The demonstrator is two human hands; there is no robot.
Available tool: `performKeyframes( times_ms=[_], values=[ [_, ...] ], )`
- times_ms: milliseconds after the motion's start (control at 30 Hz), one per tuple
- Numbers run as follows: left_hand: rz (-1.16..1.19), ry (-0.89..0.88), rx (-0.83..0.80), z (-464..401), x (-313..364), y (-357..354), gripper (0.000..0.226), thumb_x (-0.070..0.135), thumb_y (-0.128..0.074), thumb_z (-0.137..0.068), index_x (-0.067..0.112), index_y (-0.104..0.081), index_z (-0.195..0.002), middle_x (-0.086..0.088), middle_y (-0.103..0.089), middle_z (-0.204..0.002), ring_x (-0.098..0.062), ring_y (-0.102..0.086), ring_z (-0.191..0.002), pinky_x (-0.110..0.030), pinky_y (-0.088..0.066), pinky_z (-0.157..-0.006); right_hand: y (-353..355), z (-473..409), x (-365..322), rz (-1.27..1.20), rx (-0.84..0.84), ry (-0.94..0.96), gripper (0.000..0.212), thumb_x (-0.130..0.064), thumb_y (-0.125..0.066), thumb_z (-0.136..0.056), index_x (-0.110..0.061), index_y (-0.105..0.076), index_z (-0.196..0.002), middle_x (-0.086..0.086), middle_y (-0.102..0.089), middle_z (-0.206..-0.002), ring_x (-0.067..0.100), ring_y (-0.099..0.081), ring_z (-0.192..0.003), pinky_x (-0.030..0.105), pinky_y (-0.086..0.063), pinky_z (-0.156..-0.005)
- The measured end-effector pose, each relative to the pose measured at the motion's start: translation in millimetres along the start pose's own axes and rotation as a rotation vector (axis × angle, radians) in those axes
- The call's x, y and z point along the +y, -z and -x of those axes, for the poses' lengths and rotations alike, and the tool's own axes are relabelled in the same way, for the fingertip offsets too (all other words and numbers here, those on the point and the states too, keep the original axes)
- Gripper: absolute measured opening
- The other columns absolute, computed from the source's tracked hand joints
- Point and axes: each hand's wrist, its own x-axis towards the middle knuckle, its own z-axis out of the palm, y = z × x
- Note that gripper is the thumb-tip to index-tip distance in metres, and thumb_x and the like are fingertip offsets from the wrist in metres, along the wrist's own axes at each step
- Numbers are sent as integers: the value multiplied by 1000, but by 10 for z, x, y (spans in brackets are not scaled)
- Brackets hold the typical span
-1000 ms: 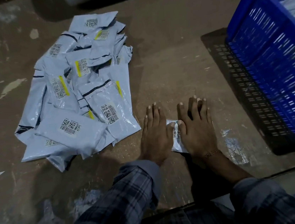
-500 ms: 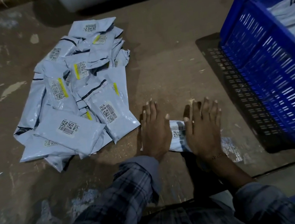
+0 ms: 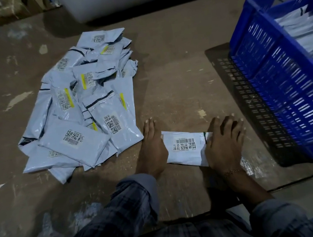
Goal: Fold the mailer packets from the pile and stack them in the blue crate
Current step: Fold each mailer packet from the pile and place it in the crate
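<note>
**Both palms flat on one folded mailer, pile to the left, crate to the right**

On the left half of the brown table (image 3: 174, 61) lies the pile of mailer packets (image 3: 83, 107), grey-white plastic bags heaped over one another, most showing barcode labels and some a yellow strip. The pile's near right corner comes just beside the left hand.

The left hand (image 3: 151, 150) lies near the table's front edge with fingers straight and together, pressing down on the left end of a single folded packet (image 3: 185, 150); it grips nothing. A plaid sleeve (image 3: 123, 211) covers that arm to the wrist.

The folded packet lies flat between the two hands, its barcode label facing up, apart from the pile.

The right hand (image 3: 225, 143) rests on the packet's right end, fingers spread and straight, palm down, likewise grasping nothing. A thin bracelet (image 3: 232, 172) circles that wrist.

At the table's right edge stands the blue crate (image 3: 286, 90), its slotted wall facing the hands. Inside it, pale stacked packets (image 3: 302, 27) lie in rows. The crate stands well apart from the right hand.
</note>
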Motion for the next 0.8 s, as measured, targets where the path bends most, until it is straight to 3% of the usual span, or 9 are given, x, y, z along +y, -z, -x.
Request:
performKeyframes(
  times_ms=[133, 233, 300, 367, 433, 500, 700, 767, 800],
  values=[
    [73, 21, 111, 55, 209, 58, 58, 23, -34, -112, 11, -23, -168, -3, -20, -175, -13, -9, -163, -36, -20, -130, 41, 20, -295, -202, 53, 153, 60, -41, -38, -103, -9, -35, -155, 23, -26, -164, 45, -15, -154, 56, -14, -127],
    [84, -75, 38, 67, 303, 10, 62, 34, -31, -110, 12, -24, -168, -2, -22, -175, -13, -12, -163, -38, -25, -129, -56, 103, -440, -211, -12, 271, 64, -45, -31, -104, -15, -32, -161, 21, -21, -168, 42, -11, -157, 57, -12, -127],
    [52, -120, 30, 37, 175, -79, 62, 10, -36, -105, 9, -26, -166, -3, -23, -174, -16, -14, -163, -42, -29, -128, -95, 107, -322, -166, -30, 275, 62, -39, -30, -104, -19, -30, -163, 22, -17, -170, 43, -5, -158, 59, -13, -126],
    [98, -96, 39, 24, 88, -70, 81, -16, -39, -91, 11, -26, -167, 1, -22, -174, -13, -14, -163, -37, -25, -130, -100, 100, -151, -139, -40, 256, 61, -37, -29, -104, -22, -30, -163, 22, -13, -170, 44, -3, -158, 60, -11, -127],
    [143, -42, 46, 31, 7, -72, 91, -21, -36, -85, 17, -28, -167, 7, -22, -172, -9, -16, -161, -33, -21, -130, -76, 94, -36, -113, -52, 242, 60, -39, -28, -104, -22, -31, -162, 22, -12, -171, 45, -3, -157, 59, -9, -127],
    [195, 26, 72, 22, -88, -35, 89, -15, -33, -84, 21, -34, -165, 9, -27, -170, -7, -23, -159, -31, -23, -130, -57, 89, 26, -105, -80, 266, 61, -46, -26, -106, -22, -30, -163, 21, -11, -171, 43, -2, -158, 57, -8, -128],
    [160, -61, 66, 136, -246, 85, 73, -8, -39, -85, 7, -50, -156, -1, -42, -166, -14, -31, -157, -26, -20, -129, 76, 31, 107, -169, -168, 473, 82, -69, -16, -103, -13, -38, -159, 16, -20, -171, 36, -11, -159, 53, -13, -126],
    [155, 8, 27, 81, -462, -73, 60, 1, -44, -96, 5, -48, -156, 3, -44, -164, -15, -33, -156, -26, -21, -129, 128, -49, 124, -212, -241, 544, 93, -79, -25, -96, -9, -42, -155, 12, -28, -168, 31, -20, -157, 47, -17, -126],
    [191, 33, 0, 51, -484, -123, 54, 18, -45, -106, 2, -45, -158, 10, -45, -163, -17, -35, -155, -25, -22, -128, 158, -89, 131, -230, -269, 559, 93, -80, -35, -93, -8, -46, -151, 11, -37, -163, 31, -30, -153, 46, -23, -123]
  ],
)
